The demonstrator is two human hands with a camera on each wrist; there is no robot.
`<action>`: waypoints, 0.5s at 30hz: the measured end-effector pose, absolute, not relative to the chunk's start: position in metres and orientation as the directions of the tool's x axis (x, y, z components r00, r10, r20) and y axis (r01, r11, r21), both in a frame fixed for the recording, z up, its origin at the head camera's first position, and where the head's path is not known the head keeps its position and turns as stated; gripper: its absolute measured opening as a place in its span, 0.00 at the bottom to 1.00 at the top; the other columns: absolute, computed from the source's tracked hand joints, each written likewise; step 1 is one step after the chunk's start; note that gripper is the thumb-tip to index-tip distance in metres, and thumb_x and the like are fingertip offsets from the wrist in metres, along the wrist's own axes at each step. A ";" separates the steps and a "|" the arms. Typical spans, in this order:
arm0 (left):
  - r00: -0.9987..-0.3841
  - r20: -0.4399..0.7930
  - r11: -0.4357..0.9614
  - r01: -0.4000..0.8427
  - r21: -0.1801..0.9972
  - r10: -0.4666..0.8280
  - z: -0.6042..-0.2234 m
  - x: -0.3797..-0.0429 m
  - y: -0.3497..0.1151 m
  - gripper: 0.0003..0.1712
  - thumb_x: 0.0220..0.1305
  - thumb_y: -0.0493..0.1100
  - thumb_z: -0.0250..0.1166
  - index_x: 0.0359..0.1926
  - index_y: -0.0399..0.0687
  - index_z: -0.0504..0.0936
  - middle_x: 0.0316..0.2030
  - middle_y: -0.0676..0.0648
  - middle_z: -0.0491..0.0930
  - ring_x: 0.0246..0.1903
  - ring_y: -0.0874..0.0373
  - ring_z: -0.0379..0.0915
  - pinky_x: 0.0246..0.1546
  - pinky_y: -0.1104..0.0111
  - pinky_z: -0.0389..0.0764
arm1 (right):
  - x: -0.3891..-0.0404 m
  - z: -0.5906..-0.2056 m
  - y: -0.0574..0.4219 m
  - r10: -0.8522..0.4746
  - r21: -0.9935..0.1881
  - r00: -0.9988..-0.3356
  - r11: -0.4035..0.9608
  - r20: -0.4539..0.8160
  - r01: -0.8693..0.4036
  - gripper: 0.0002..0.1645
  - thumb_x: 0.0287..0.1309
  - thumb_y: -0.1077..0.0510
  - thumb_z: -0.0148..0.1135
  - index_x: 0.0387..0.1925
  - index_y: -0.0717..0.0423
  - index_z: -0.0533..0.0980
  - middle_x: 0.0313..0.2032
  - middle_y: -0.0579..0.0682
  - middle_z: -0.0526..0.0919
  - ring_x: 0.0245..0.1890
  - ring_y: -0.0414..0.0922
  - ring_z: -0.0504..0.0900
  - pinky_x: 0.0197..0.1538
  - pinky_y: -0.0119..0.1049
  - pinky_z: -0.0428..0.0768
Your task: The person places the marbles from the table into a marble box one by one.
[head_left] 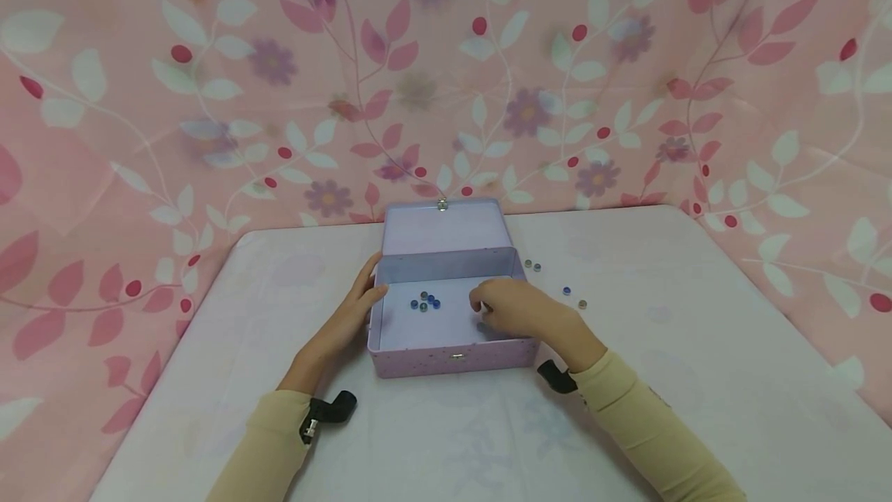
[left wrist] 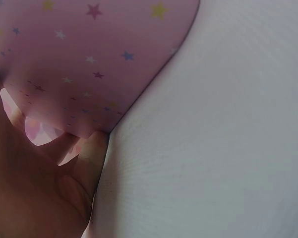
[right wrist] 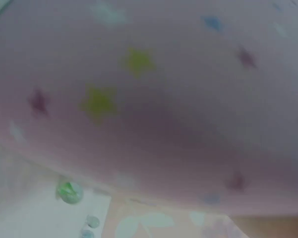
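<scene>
An open lilac tin box point(head_left: 418, 362) stands on the table, its hinged lid point(head_left: 446, 227) tipped back. On its floor, left of centre, lie several blue and greenish glass marbles point(head_left: 436, 304). My left hand point(head_left: 348, 316) holds the box's left wall, thumb on the rim and fingers along the outside; the left wrist view shows that hand against the star-printed side point(left wrist: 89, 59). Over the right part of the box my right hand point(head_left: 519, 307) reaches in with bent fingers. Whether a marble is between them is hidden. The right wrist view shows mostly the box's outer wall point(right wrist: 163, 109).
To the right of the box, several loose marbles point(head_left: 581, 304) lie on the white tablecloth point(head_left: 662, 378); a green-swirled marble point(right wrist: 70, 192) appears in the right wrist view. A pink floral curtain point(head_left: 446, 84) hangs behind the table.
</scene>
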State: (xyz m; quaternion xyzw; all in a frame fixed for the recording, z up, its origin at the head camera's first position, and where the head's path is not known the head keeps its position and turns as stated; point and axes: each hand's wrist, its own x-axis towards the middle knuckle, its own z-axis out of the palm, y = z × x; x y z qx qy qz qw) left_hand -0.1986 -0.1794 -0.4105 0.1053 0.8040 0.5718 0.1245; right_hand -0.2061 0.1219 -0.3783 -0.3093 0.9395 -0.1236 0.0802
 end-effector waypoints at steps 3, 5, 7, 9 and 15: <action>-0.946 -0.091 0.335 0.019 0.942 0.311 -0.404 -0.195 -0.177 0.39 0.77 0.54 0.45 0.79 0.68 0.35 0.79 0.38 0.37 0.78 0.37 0.37 0.69 0.31 0.52 | -0.207 -0.371 0.128 -0.620 -0.344 -0.783 0.747 -0.051 -0.569 0.08 0.62 0.63 0.62 0.41 0.52 0.83 0.30 0.43 0.81 0.29 0.39 0.74 0.36 0.34 0.76; -0.947 -0.096 0.342 0.015 0.940 0.307 -0.402 -0.194 -0.176 0.39 0.77 0.54 0.44 0.79 0.68 0.35 0.79 0.38 0.37 0.78 0.37 0.37 0.69 0.31 0.52 | -0.207 -0.366 0.132 -0.630 -0.371 -0.776 0.728 -0.029 -0.577 0.09 0.62 0.63 0.61 0.42 0.54 0.83 0.26 0.43 0.78 0.27 0.40 0.72 0.33 0.33 0.75; -0.947 -0.096 0.342 0.015 0.939 0.306 -0.401 -0.193 -0.176 0.39 0.77 0.54 0.44 0.79 0.68 0.35 0.79 0.39 0.37 0.78 0.37 0.36 0.69 0.31 0.52 | -0.208 -0.361 0.136 -0.628 -0.377 -0.778 0.724 -0.014 -0.578 0.09 0.62 0.64 0.61 0.42 0.55 0.83 0.26 0.43 0.77 0.26 0.39 0.71 0.32 0.31 0.73; -0.947 -0.093 0.340 0.017 0.940 0.306 -0.402 -0.194 -0.176 0.38 0.77 0.54 0.44 0.79 0.67 0.35 0.79 0.39 0.37 0.78 0.37 0.36 0.69 0.31 0.53 | -0.209 -0.356 0.140 -0.614 -0.378 -0.789 0.731 0.000 -0.569 0.09 0.62 0.64 0.61 0.42 0.54 0.83 0.27 0.43 0.78 0.26 0.39 0.71 0.32 0.31 0.74; -0.947 -0.089 0.332 0.020 0.943 0.309 -0.405 -0.196 -0.177 0.38 0.77 0.53 0.44 0.79 0.67 0.35 0.79 0.39 0.36 0.78 0.38 0.35 0.69 0.31 0.52 | -0.212 -0.343 0.156 -0.582 -0.384 -0.810 0.733 0.072 -0.561 0.08 0.60 0.64 0.63 0.41 0.52 0.83 0.31 0.44 0.81 0.31 0.40 0.75 0.36 0.33 0.77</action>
